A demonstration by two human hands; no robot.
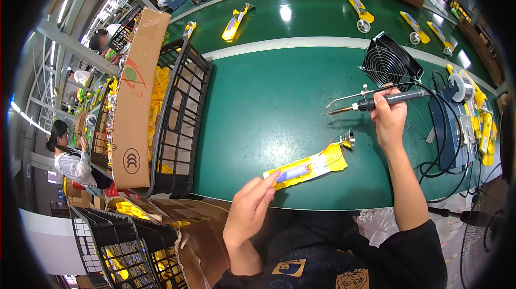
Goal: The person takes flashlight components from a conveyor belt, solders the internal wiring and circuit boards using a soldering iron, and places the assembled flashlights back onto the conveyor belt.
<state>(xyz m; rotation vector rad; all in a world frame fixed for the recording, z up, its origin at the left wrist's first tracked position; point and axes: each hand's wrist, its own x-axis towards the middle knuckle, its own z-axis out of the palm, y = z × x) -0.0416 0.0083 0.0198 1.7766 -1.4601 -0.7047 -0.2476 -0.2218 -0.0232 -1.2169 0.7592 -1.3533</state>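
Note:
My right hand (389, 119) is wrapped round a soldering iron (400, 98) with a solder-feed tube beside its tip. The tip points left and is above the green worktop (252, 101). At the near edge lies a yellow flashlight housing (334, 159), its open side up, with a purple battery cell (292, 174) and thin wires inside. A silvery lamp head (349, 139) sits at its right end, apart from the iron. My left hand (250, 208) grips the housing's left end between thumb and fingers; part of that grip is hidden.
A black fan (391, 62) stands at the back right, near a blue soldering station (446, 133) and a solder reel (461, 87). Cables loop there. On the left is a black crate (183, 111) with cardboard (131, 101). Several yellow housings lie on the conveyor (301, 12). Other people work beyond.

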